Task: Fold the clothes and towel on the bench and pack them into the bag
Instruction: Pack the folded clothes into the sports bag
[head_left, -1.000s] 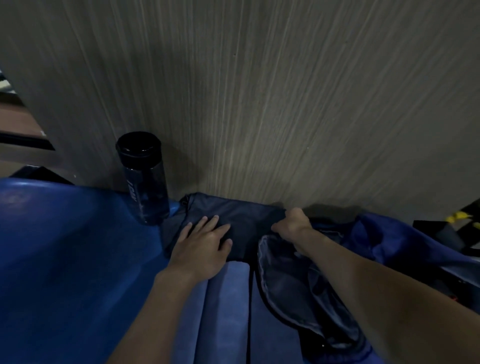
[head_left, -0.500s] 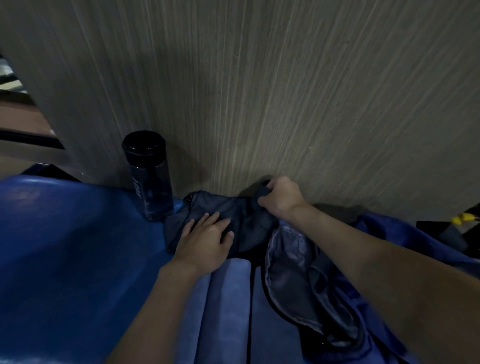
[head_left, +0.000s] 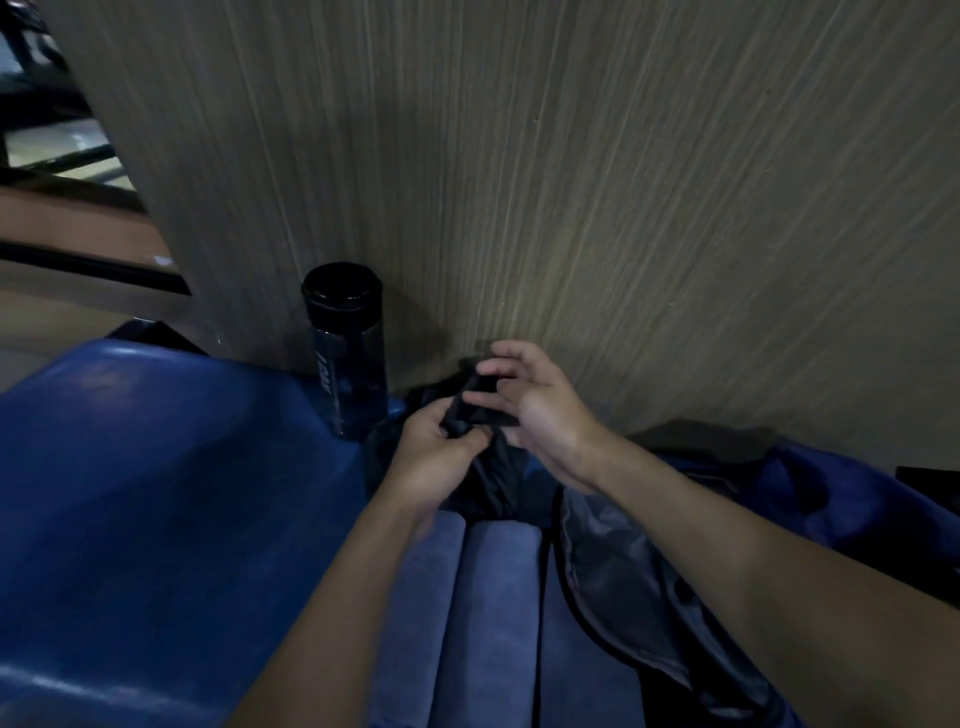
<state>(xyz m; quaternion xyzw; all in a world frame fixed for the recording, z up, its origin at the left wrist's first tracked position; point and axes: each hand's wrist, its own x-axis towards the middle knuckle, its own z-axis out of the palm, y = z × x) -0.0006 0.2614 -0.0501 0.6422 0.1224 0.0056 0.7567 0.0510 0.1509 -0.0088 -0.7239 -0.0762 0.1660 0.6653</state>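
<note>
Dark navy cloth, the garment (head_left: 491, 470), lies bunched against the foot of the wood-grain wall panel (head_left: 571, 182), at twelve o'clock from the folded towel (head_left: 467, 597). The left hand (head_left: 431, 460) pinches one edge of it between thumb and curled fingers. The right hand (head_left: 540, 410), just beside it at two o'clock, holds a raised strip of the same cloth between thumb and forefinger, with its other fingers loosely fanned above. Both hands work close to the wall. A black-capped bottle (head_left: 348, 353) stands upright at ten o'clock from the hands, near the garment's left edge. The towel's two pale-blue ridges run toward six o'clock, and its right edge lies along the dark rim of the bag (head_left: 623, 597), whose grey-lined mouth gapes at four o'clock. The blue bench (head_left: 156, 493) spreads wide toward nine o'clock — its rounded far edge ends short of the panel's corner.
</note>
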